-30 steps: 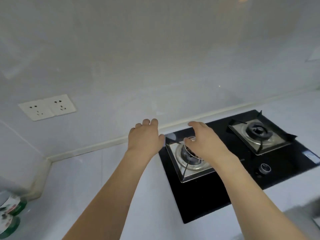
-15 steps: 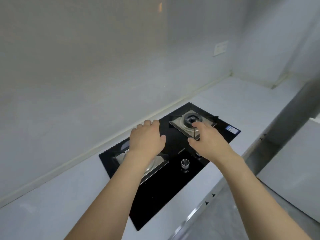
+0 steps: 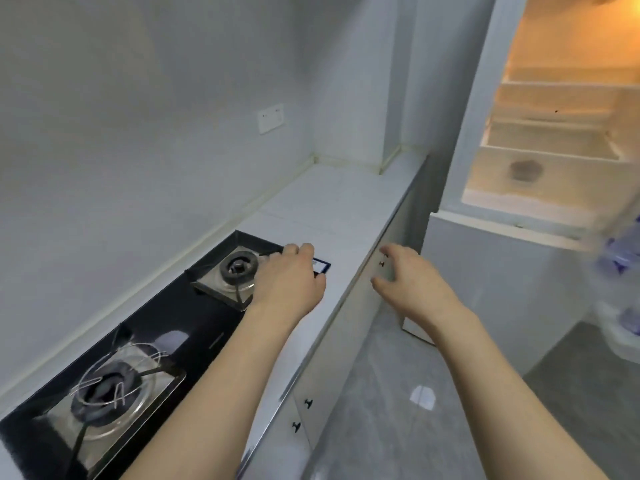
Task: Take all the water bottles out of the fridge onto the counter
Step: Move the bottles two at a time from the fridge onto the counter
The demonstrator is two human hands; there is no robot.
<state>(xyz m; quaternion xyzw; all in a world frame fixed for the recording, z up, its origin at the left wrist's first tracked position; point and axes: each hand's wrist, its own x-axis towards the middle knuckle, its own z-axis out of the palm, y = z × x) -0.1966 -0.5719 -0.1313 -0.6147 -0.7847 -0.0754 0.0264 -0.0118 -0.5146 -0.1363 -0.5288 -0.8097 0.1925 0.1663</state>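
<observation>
Beyond the counter's (image 3: 332, 206) far end, the fridge (image 3: 554, 140) stands open; blurred bottles (image 3: 620, 254) sit in its door. Both hands, left (image 3: 289, 277) and right (image 3: 408, 282), hang empty, fingers loosely curled. A hurried grab could topple them

The blue sticker (image 3: 320, 265) on the hob (image 3: 194, 317) is unreadable.

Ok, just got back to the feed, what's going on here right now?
A person stands at the white counter with both arms stretched forward and nothing in either hand. The left hand hovers over the right end of the black gas stove; the right hand is out past the counter's edge, fingers loosely curled. The fridge at right stands open and lit. Blurry bluish shapes at the far right edge may be bottles, but I cannot tell.
</observation>
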